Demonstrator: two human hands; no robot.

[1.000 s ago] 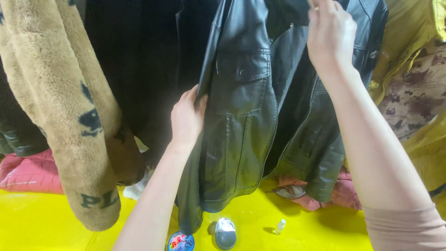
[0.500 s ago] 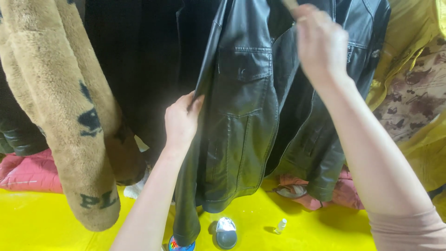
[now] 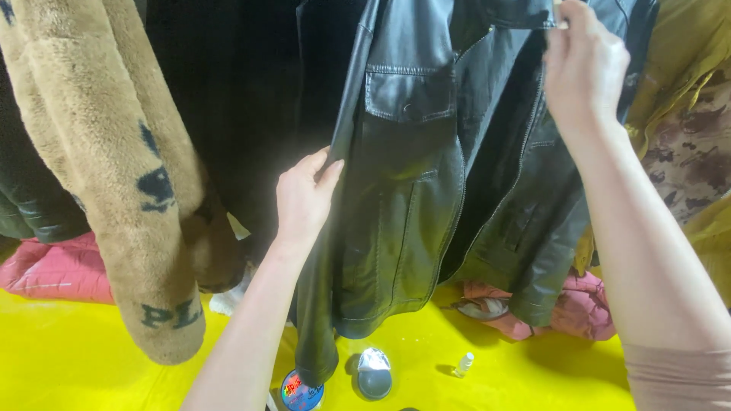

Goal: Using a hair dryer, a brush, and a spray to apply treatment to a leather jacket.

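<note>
Black leather, a jacket [image 3: 415, 198] hangs among other coats over a yellow surface [image 3: 91, 358]. The left hand [image 3: 304, 199] pinches its left front edge, fingers closed on the leather. The right hand [image 3: 582, 68] is raised near the collar, fingers gathered at the top of the open front, though whether they grip it cannot be told. A tan fleece coat [image 3: 114, 167] hangs to the left. Below the jacket lie a round tin [image 3: 301, 392], a silver lid [image 3: 374, 369] and a small bottle [image 3: 463, 364]
</note>
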